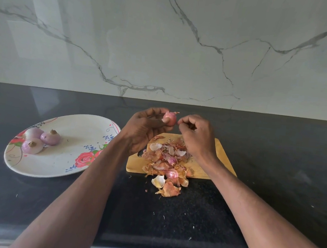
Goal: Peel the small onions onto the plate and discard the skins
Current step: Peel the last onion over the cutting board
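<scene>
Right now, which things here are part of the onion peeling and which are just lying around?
Part of the job: onion held in left hand; right hand picking at it; three peeled onions on the plate; skins on the cutting board.

Lying about: nothing else on the counter.

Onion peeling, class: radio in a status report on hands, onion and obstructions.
Left hand grips onion; right hand pinches its skin. Three peeled onions on plate. Skins heaped on board, nothing obstructing.
</scene>
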